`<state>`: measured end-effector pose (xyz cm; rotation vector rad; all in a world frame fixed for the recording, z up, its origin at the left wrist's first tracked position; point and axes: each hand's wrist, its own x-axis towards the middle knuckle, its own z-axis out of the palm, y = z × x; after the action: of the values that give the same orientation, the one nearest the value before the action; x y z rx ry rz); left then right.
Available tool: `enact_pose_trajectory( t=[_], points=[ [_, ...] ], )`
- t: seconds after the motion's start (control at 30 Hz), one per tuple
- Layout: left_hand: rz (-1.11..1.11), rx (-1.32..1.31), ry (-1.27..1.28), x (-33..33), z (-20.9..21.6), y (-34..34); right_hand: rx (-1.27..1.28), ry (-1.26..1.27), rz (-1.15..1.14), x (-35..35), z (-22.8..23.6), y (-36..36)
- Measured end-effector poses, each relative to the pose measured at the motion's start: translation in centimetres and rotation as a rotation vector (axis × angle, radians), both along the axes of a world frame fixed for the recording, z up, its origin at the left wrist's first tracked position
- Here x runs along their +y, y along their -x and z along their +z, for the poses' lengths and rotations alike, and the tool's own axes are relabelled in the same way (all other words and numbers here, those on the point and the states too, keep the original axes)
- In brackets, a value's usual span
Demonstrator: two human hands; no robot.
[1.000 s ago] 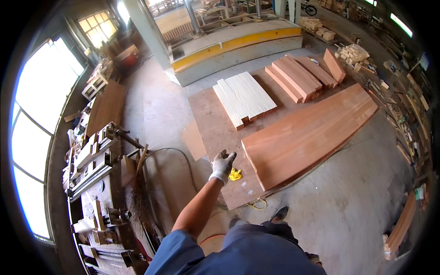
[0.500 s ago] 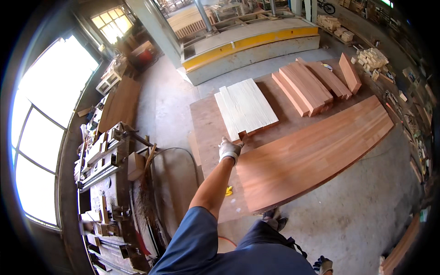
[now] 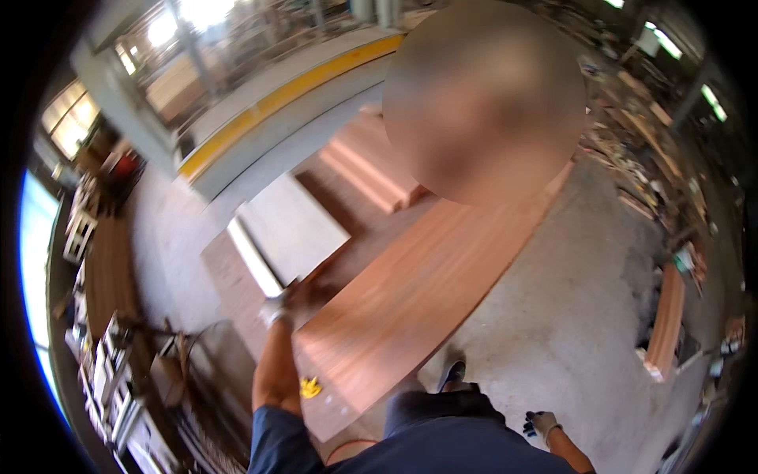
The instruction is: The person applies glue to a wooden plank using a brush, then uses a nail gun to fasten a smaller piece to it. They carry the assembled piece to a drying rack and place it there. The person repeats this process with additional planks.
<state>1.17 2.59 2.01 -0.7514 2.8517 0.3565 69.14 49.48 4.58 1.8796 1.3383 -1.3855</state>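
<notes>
1. Head view, the grip: the gloved left hand (image 3: 275,310) reaches to the near end of a narrow white strip (image 3: 254,257) and seems to touch it; blur covers the fingers, so I cannot tell whether they pinch the strip or merely lie against it
2. The strip runs ahead and leftward from that grip; a dark line (gap or shadow, hard to say which) parts it from the broad white panel (image 3: 296,225), ahead and to the right
3. The step in hand, as I judge it, is handling the strip by its near end; the next move calls for a sure hold there and some care for the far end, which could swing or dip
4. The right hand (image 3: 542,424), well apart to the right of the grip and low by the body, has its fingers loosely spread, with nothing visible in them
5. Edges: the long reddish panel (image 3: 418,292) has its near left corner just beside the left wrist, the reddish stack (image 3: 367,162) lies ahead and right, and a crumpled yellow thing (image 3: 309,387) sits nearer the body
6. Room: leftward of the grip, a bare margin of brown sheet (image 3: 225,265) gives way to floor (image 3: 170,229); rightward, the long panel blocks a low sweep, and a round blur hides what lies farther ahead
</notes>
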Motion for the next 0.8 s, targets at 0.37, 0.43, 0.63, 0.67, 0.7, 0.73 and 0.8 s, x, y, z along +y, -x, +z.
enact_pose_trajectory(
  t=[0.37, 0.43, 0.63, 0.67, 0.7, 0.73, 0.8],
  points=[
    [-0.030, 0.577, -1.472, -0.7, 11.5, -10.5, 0.326, 0.009, -0.015, 13.2, -5.9, 8.2],
    [-0.140, 0.595, -1.493, 4.8, 15.6, -13.8, 0.461, -0.047, 0.032, 16.9, -5.7, 12.8],
    [-0.362, 0.411, -1.583, 26.2, 20.9, -23.3, 0.944, -0.072, 0.183, 24.9, 6.1, 28.2],
    [-0.389, 0.374, -1.567, 30.2, 20.8, -24.7, 1.042, -0.022, 0.152, 25.9, 7.9, 29.8],
    [-0.467, 0.302, -1.666, 33.2, 20.0, -25.7, 1.111, 0.028, 0.169, 26.3, 10.8, 31.4],
    [-0.448, 0.216, -1.751, 36.4, 19.6, -27.2, 1.178, 0.088, 0.190, 26.4, 13.5, 32.7],
    [-0.384, -0.033, -1.862, 42.9, 20.5, -29.4, 1.359, 0.242, 0.158, 26.9, 17.7, 34.0]
  ],
)
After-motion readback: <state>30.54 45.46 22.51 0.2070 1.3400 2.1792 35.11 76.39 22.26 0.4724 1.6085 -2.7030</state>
